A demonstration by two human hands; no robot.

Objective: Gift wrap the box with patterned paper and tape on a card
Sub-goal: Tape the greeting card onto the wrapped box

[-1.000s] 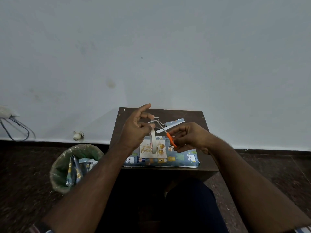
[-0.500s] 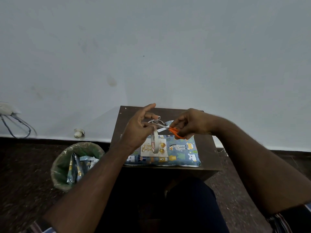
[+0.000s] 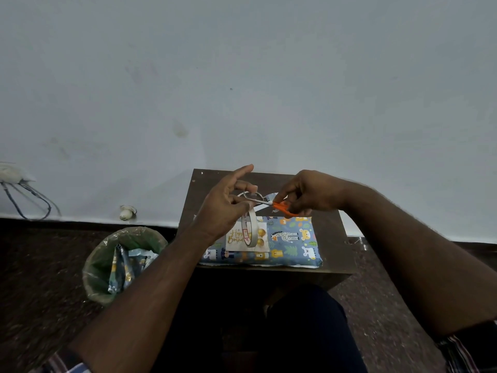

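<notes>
Scissors [image 3: 271, 203] sat gripped in my right hand [image 3: 309, 193], left hand [image 3: 226, 208] pinching the tape roll [image 3: 249, 230] above the wrapped box [image 3: 290, 242] and card [image 3: 234, 239]; I feared tape curling onto itself.

Desk [image 3: 332, 238]: your wrapped box [image 3: 289, 242] fills the near half; bare strips remain along its right side and far edge. Bin [image 3: 118, 262] blocks the floor just left; wall [image 3: 242, 90] closes behind.
</notes>
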